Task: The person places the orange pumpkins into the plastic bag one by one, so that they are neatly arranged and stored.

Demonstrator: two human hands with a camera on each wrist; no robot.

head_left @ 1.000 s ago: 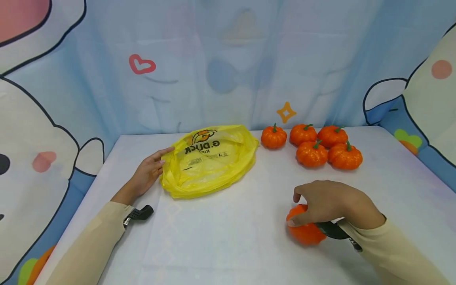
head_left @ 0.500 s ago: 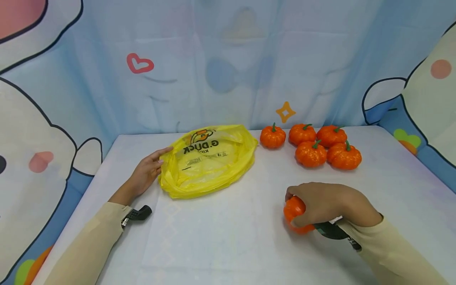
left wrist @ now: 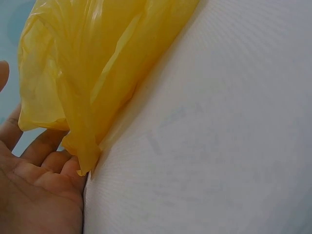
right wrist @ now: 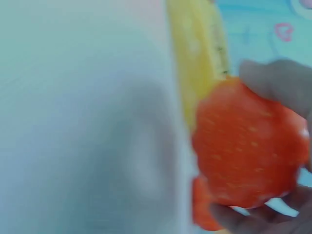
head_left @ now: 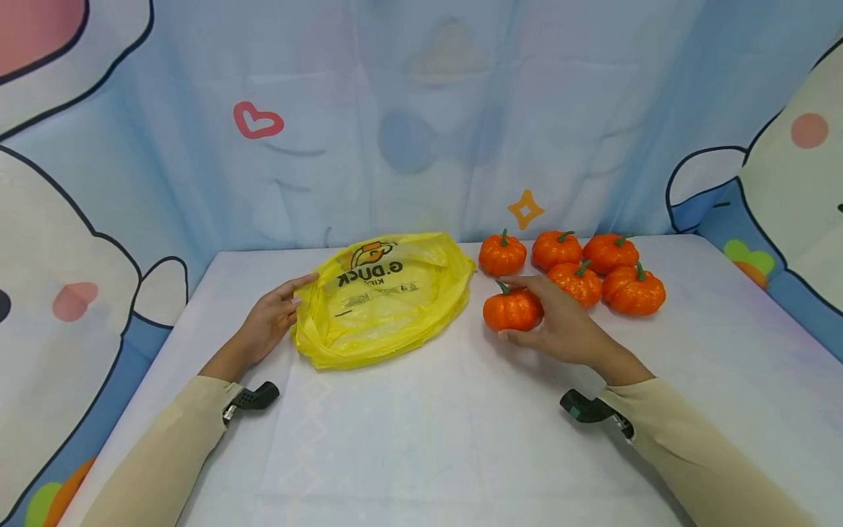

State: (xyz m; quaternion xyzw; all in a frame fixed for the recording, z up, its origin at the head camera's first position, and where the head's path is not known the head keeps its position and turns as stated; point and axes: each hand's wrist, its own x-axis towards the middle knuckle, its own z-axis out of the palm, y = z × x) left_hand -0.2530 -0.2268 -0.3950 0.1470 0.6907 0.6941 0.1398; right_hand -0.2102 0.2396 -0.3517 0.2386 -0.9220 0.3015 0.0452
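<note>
My right hand (head_left: 568,328) grips a small orange pumpkin (head_left: 511,313) with a green stem, thumb on its near side and fingers on the far side. In the right wrist view, somewhat blurred, the held pumpkin (right wrist: 251,146) shows its round underside between thumb and fingers. A yellow plastic bag (head_left: 388,311) with a duck print lies flat, just left of that pumpkin. At the bag's left edge is my left hand (head_left: 268,322), its fingers loosely extended against the plastic. The left wrist view has the bag's folded corner (left wrist: 85,146) resting over the fingers, with the thumb apart.
Several more pumpkins stand at the back right of the white table (head_left: 408,439), among them one (head_left: 503,255) beside the bag and another (head_left: 634,291) farther right. Behind the table hangs a blue printed curtain (head_left: 342,168).
My right hand has taken hold of the near pumpkin and carried it away from me and leftward, to beside the bag. My left hand and the bag have stayed put.
</note>
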